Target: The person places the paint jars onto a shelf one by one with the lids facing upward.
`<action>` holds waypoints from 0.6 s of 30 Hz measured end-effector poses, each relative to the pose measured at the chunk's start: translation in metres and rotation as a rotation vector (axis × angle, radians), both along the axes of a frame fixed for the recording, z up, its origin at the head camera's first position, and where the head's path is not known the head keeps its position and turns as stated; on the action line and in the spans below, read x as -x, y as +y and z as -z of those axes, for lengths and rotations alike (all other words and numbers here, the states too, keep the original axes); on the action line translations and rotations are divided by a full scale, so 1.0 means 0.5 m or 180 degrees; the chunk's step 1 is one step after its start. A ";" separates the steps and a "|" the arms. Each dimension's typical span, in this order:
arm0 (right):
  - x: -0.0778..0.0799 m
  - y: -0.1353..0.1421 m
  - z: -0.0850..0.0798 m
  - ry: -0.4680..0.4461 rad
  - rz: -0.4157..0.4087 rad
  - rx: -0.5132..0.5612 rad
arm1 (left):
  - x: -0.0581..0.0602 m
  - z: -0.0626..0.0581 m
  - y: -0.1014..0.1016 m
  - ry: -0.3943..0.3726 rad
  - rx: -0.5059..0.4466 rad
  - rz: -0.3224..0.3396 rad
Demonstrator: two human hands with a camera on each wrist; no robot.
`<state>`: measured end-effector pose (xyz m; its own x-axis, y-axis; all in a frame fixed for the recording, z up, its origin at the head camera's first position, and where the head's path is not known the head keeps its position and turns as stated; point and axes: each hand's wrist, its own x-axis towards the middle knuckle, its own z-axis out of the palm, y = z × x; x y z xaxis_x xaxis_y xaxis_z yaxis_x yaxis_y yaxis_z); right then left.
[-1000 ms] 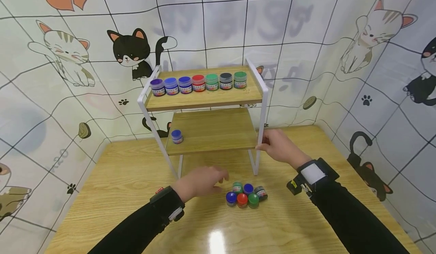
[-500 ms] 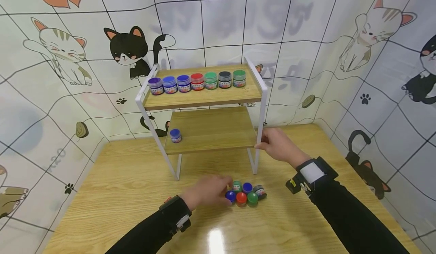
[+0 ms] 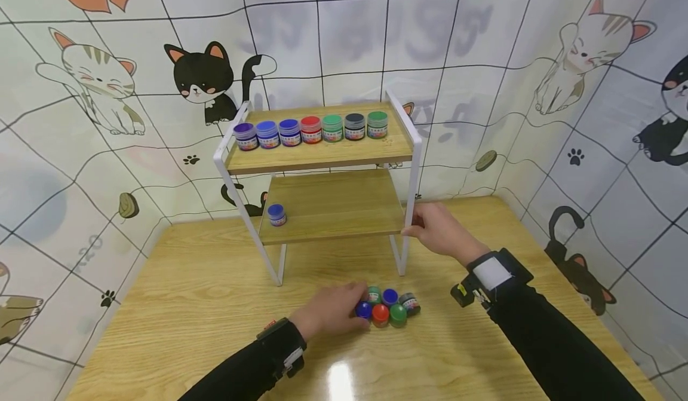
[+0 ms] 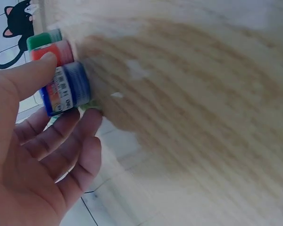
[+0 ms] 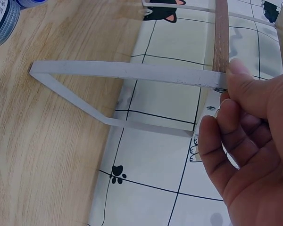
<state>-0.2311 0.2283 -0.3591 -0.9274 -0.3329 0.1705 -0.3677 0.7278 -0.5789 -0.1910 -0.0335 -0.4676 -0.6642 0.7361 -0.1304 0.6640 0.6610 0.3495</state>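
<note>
My left hand [image 3: 332,310] reaches the loose cluster of small paint jars on the table. In the left wrist view its thumb and fingers are around a blue paint jar [image 4: 66,89], thumb on one side and fingertips on the other. Touching or close to that jar are a red jar [image 3: 380,314] and a green-lidded jar [image 3: 373,294]. With thumb and curled fingers, my right hand [image 3: 442,231] holds the white side frame of a two-tier shelf [image 3: 333,204] at its lower board; the right wrist view shows the thumb at the frame [image 5: 132,70].
Several capped jars [image 3: 312,129] stand in a row on the top board. One blue jar [image 3: 276,214] sits at the left of the lower board. A dark jar [image 3: 410,303] leans at the cluster's right. A cat-patterned sheet [image 3: 349,36] surrounds the wooden table [image 3: 204,281].
My left hand has moved right to the jars, and its thumb and fingers have come around the blue one. My right hand stays on the shelf frame.
</note>
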 end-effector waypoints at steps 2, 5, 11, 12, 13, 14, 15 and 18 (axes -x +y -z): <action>0.000 0.000 0.000 -0.0002 0.0005 -0.0003 | -0.001 0.002 0.002 0.0021 -0.0020 -0.0008; 0.000 0.000 -0.001 0.0009 -0.0002 -0.0004 | -0.001 0.004 0.003 0.0017 -0.0047 -0.0021; -0.001 -0.001 -0.001 0.0030 -0.0024 -0.0003 | -0.001 0.001 -0.004 -0.0138 -0.0174 -0.0181; -0.001 -0.001 -0.001 0.0030 -0.0024 -0.0004 | -0.001 0.001 -0.006 -0.0155 -0.0185 -0.0208; -0.001 -0.001 -0.001 0.0029 -0.0024 -0.0004 | 0.000 0.000 -0.007 -0.0175 -0.0201 -0.0230; -0.002 -0.001 -0.002 0.0029 -0.0023 -0.0006 | 0.001 -0.002 -0.009 -0.0188 -0.0210 -0.0245; -0.002 -0.001 -0.002 0.0030 -0.0022 -0.0009 | 0.002 -0.003 -0.012 -0.0196 -0.0221 -0.0246; -0.003 -0.003 -0.003 0.0029 -0.0017 -0.0022 | 0.005 -0.007 -0.020 -0.0180 -0.0264 -0.0202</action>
<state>-0.2296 0.2270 -0.3574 -0.9241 -0.3390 0.1765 -0.3767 0.7299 -0.5704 -0.1933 -0.0435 -0.4641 -0.7032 0.7025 -0.1094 0.5994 0.6685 0.4403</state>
